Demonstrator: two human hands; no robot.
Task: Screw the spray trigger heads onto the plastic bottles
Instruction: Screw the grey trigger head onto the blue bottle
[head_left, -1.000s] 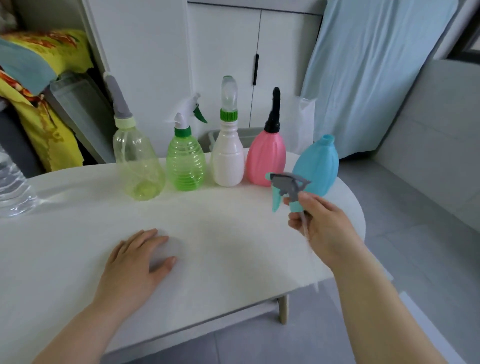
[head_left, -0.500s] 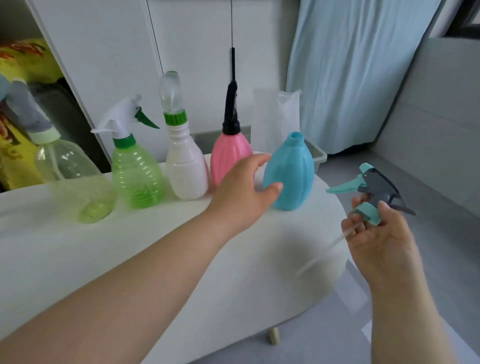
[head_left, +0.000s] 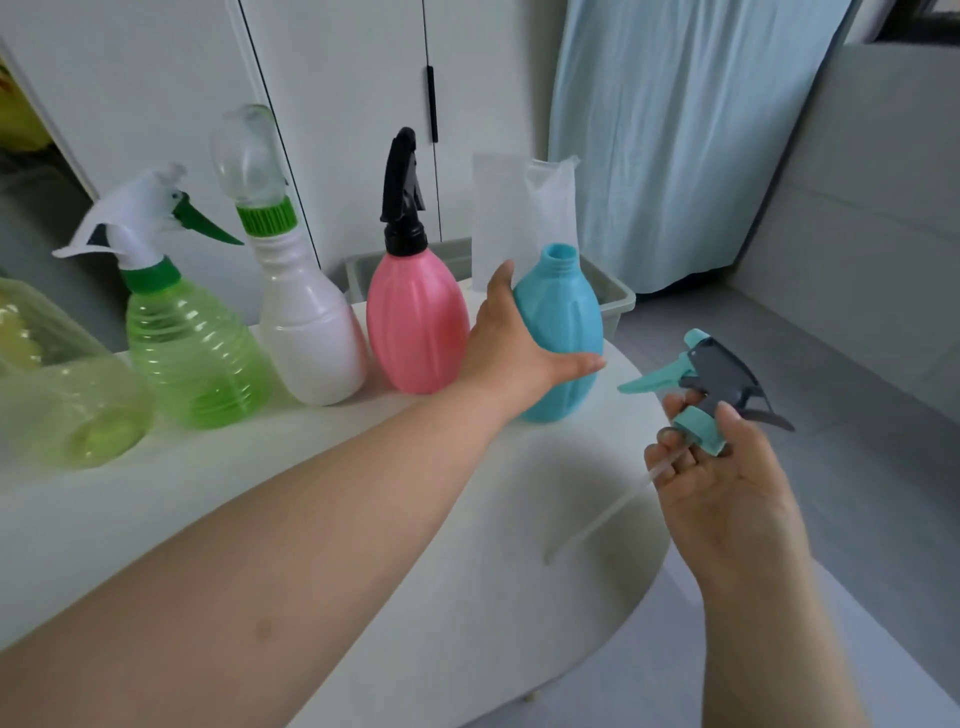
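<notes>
A blue bottle (head_left: 566, 312) with an open threaded neck stands at the right end of a row on the white table (head_left: 363, 493). My left hand (head_left: 511, 345) wraps around its left side and front. Off the table's right edge, my right hand (head_left: 722, 467) pinches a grey and teal spray trigger head (head_left: 709, 382) by its teal collar, with its clear dip tube (head_left: 597, 525) trailing down to the left. Left of the blue bottle stand a pink bottle (head_left: 415, 322) with a black head, a white bottle (head_left: 306, 332) with a green collar, a green bottle (head_left: 187, 348) and a pale yellow-green bottle (head_left: 57, 405).
A grey bin (head_left: 615, 299) with a white bag in it sits behind the table. White cupboard doors (head_left: 363, 104) and a light blue curtain (head_left: 691, 130) stand behind. Grey floor (head_left: 857, 415) lies to the right of the table's rounded edge.
My left hand left the tabletop, reached across and closed onto the blue bottle. My right hand carried the trigger head from in front of the bottle out to the right.
</notes>
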